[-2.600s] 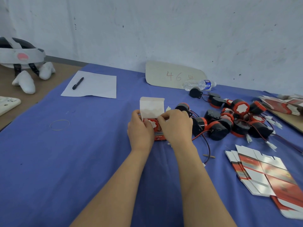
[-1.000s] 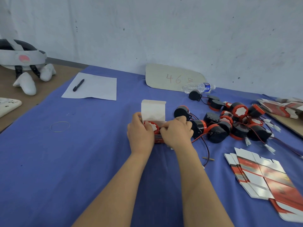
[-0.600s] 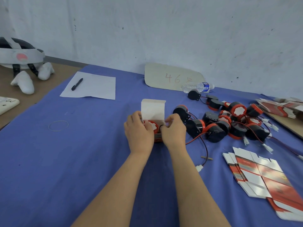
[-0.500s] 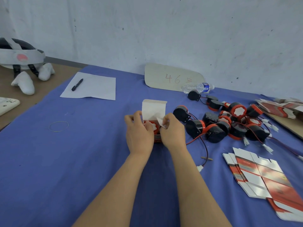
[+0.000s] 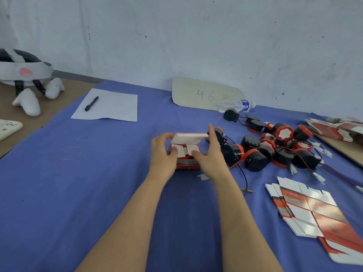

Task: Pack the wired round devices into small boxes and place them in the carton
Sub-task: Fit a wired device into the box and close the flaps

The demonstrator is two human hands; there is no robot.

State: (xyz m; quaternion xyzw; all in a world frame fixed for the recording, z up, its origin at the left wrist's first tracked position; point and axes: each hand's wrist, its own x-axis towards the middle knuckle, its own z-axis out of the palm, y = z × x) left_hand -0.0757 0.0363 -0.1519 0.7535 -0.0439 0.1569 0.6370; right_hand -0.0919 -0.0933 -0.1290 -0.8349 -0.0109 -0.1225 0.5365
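A small red and white box (image 5: 186, 164) stands on the blue cloth at the centre. Its two white side flaps are folded in over the top and its lid (image 5: 188, 138) tilts forward above them. My left hand (image 5: 162, 154) holds the box's left side, with fingertips on the lid's left edge. My right hand (image 5: 211, 156) holds the right side, thumb on the right flap and a finger up at the lid's right corner. The device inside is hidden. A pile of black and red round wired devices (image 5: 275, 149) lies just right of the box.
Flat unfolded box blanks (image 5: 310, 209) lie at the front right, more blanks (image 5: 337, 129) at the far right. A cardboard sign (image 5: 204, 94), a water bottle (image 5: 234, 105), paper with a pen (image 5: 110, 106), a rubber band (image 5: 69, 153) and a headset (image 5: 21, 72) are further off.
The side flaps, open before with the device's red and white top showing, are now folded in. The lid, upright before, has tipped forward over them.
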